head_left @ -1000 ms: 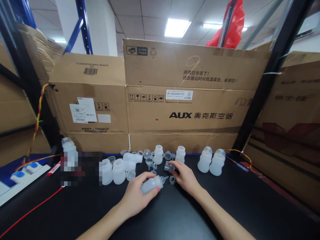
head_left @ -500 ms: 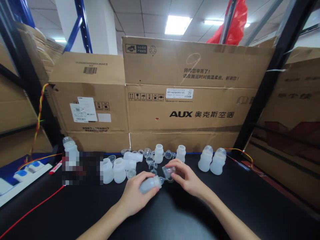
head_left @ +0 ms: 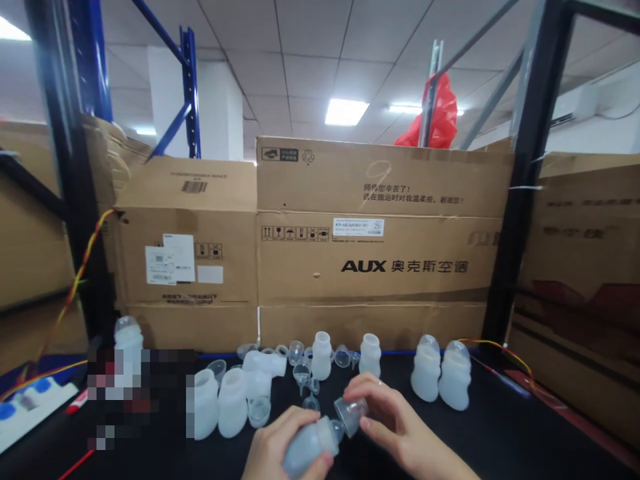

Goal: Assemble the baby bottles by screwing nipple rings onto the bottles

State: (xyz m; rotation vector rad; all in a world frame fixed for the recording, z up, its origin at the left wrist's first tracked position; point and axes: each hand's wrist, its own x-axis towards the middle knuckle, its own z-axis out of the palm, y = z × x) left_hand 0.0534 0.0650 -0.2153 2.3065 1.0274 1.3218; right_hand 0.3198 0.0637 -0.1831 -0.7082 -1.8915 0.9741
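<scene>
My left hand (head_left: 287, 440) is wrapped round a milky-white baby bottle (head_left: 307, 450), tilted so its top points up and right. A clear nipple (head_left: 339, 430) is fitted in the ring on the bottle's mouth. Between thumb and fingers, my right hand (head_left: 387, 423) holds a clear dome cap (head_left: 350, 415), its mouth facing the nipple. The cap's rim is right at the nipple's tip; whether they touch I cannot tell. Beyond my hands stand uncapped bottles (head_left: 321, 357), with loose clear caps and nipples (head_left: 302, 375) around them.
Two capped bottles (head_left: 426, 370) stand at the right, and another capped bottle (head_left: 129, 343) at the far left. More open bottles (head_left: 233, 403) stand left of my hands. A large cardboard sheet (head_left: 380, 280) closes off the back. A power strip (head_left: 35, 410) lies at the left edge.
The view has tilted upward, so everything sits lower in the picture. The cap in my right hand has turned and come closer to the nipple on the bottle.
</scene>
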